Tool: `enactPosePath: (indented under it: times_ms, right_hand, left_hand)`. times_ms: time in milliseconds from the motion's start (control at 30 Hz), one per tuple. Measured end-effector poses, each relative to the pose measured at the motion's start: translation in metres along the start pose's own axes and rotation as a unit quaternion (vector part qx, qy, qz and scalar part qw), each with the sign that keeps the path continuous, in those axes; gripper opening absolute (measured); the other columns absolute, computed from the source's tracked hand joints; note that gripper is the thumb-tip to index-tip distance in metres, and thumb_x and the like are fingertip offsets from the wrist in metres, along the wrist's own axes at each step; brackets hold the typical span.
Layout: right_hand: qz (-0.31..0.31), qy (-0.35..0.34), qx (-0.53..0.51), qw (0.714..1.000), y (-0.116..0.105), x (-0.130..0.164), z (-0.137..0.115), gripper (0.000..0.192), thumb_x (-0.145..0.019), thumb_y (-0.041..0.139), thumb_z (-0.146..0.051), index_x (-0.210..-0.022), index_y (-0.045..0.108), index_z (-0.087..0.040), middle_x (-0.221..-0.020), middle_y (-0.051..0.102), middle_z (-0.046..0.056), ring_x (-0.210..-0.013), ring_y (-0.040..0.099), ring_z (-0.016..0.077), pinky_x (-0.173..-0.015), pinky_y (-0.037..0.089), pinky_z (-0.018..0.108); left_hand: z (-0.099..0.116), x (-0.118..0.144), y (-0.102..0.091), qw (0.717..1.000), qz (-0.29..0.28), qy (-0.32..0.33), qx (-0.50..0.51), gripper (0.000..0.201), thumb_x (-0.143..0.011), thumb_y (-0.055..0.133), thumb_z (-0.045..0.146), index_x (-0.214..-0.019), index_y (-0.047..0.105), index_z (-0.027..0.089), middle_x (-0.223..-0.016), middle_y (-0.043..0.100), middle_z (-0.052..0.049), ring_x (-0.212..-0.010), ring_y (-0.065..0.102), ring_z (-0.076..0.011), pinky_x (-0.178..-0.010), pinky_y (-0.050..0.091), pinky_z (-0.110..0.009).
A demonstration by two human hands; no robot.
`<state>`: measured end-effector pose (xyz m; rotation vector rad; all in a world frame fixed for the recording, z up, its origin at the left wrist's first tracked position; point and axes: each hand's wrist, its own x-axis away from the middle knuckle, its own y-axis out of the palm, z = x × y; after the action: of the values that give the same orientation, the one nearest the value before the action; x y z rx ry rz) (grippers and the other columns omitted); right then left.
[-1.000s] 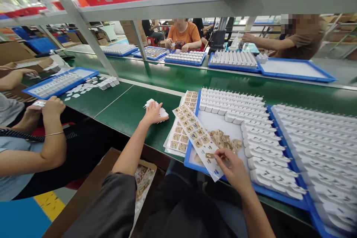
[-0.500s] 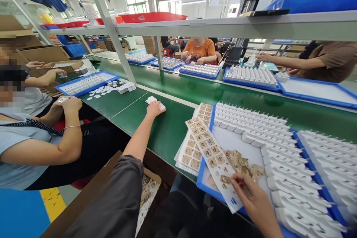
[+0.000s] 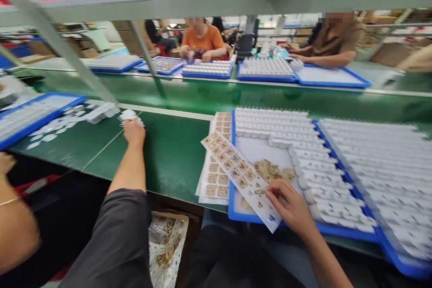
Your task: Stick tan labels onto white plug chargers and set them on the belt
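Note:
My left hand [image 3: 134, 132] is stretched far out over the green bench, its fingers closed around a few white plastic parts [image 3: 127, 116] with thin prongs. Beside it lies a cluster of similar white parts [image 3: 101, 112]. My right hand [image 3: 286, 202] pinches a small brown sticker [image 3: 260, 192] at the lower part of a white backing sheet [image 3: 270, 219]. Rows of brown die-cut stickers fill the upper part of that sheet. The sheet lies slanted across a blue-rimmed tray [image 3: 231, 207], where crumpled brown scraps [image 3: 270, 170] and rows of white parts [image 3: 273, 121] sit.
More sticker sheets [image 3: 213, 189] are stacked left of the tray. A second full tray [image 3: 405, 265] stands at the right. Below the bench edge is a box with waste sheets [image 3: 168, 243]. A neighbour's arm [image 3: 16, 216] is at left; co-workers sit across under a shelf [image 3: 216, 4].
The view has turned right and downward. My left hand has shifted slightly left across the bench seam with the white parts. My right hand keeps its pinch at the sheet.

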<state>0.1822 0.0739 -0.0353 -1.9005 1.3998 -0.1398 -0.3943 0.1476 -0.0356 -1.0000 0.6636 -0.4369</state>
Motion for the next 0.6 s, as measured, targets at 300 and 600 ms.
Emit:
enactPosePath:
  times_ms: [300,600]
  right_hand:
    - [0.042,0.045,-0.076,0.995,0.002,0.003,0.003,0.016,-0.096,0.059,-0.036,-0.090,0.063,-0.022,-0.092,0.069,0.007,-0.076,0.065,0.0192,-0.065,0.056,0.032]
    - [0.045,0.066,-0.092,0.993,-0.003,0.009,0.002,0.014,-0.096,0.058,-0.034,-0.092,0.065,-0.022,-0.084,0.072,0.004,-0.071,0.066,0.0178,-0.067,0.054,0.031]
  left_hand:
    - [0.022,-0.003,0.022,0.997,0.051,0.037,0.049,0.063,-0.080,0.067,0.035,-0.137,0.047,0.018,-0.152,0.043,-0.016,-0.143,0.041,-0.0364,-0.117,0.038,-0.060]
    - [0.179,0.117,0.005,0.893,-0.127,0.382,0.201,0.039,-0.090,0.060,0.045,-0.123,0.066,0.024,-0.130,0.067,-0.006,-0.118,0.063,-0.0246,-0.092,0.060,-0.038]
